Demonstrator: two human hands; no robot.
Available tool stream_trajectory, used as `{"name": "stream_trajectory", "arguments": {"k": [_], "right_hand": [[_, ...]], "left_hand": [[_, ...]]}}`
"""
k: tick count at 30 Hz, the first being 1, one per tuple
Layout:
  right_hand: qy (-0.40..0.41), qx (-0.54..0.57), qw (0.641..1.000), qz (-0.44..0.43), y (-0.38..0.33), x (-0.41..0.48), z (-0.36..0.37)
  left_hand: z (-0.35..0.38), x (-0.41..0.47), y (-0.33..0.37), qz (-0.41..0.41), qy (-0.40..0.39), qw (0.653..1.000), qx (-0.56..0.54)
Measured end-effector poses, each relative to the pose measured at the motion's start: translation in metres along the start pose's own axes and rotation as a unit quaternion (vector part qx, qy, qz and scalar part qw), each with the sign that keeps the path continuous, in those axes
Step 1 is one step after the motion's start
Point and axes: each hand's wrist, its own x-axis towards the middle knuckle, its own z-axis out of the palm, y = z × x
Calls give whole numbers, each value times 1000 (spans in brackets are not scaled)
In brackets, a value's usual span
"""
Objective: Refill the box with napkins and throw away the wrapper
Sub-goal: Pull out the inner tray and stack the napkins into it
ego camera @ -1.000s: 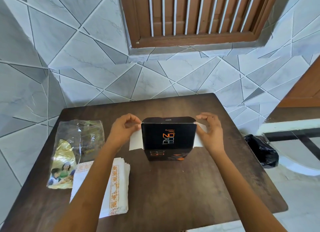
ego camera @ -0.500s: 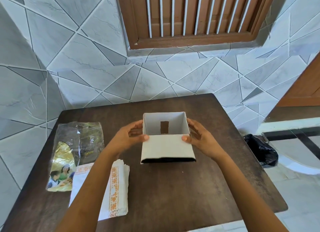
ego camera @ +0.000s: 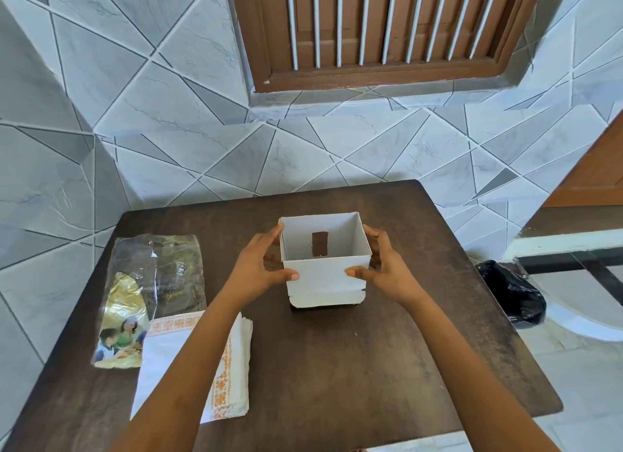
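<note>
Open white box [ego camera: 325, 276], empty, dark slot inside

A dark brown wooden table [ego camera: 354, 367] stands pushed against the tiled wall. On it, toward the far middle, sits an open white box [ego camera: 325, 276], its top open and its near flap hanging down. At the left lies a flattened clear plastic wrapper [ego camera: 148, 296] with a gold printed picture. Just beside it, perhaps overlapping its near corner, rests a stack of white napkins [ego camera: 232, 360] with orange patterned borders, partly hidden under a forearm.
</note>
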Motion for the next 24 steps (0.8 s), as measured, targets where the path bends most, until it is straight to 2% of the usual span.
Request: {"name": "stream_trajectory", "arguments": {"k": [7, 10, 14, 20, 22, 24], "right_hand": [[85, -58, 994, -49, 2, 5, 20], [90, -90, 991, -51, 6, 7, 26], [82, -139, 986, -46, 9, 8, 26], [175, -344, 918, -94, -21, 8, 24], [202, -369, 897, -132, -40, 4, 28], [188, -350, 903, -163, -56, -2, 41]], "left_hand": [[0, 6, -1, 25, 64, 997, 37], [4, 3, 0, 16, 91, 995, 32], [8, -3, 1, -18, 90, 996, -1], [-3, -13, 4, -70, 73, 994, -42], [-10, -20, 8, -69, 82, 993, -51], [-20, -31, 8, -65, 98, 992, -45]]}}
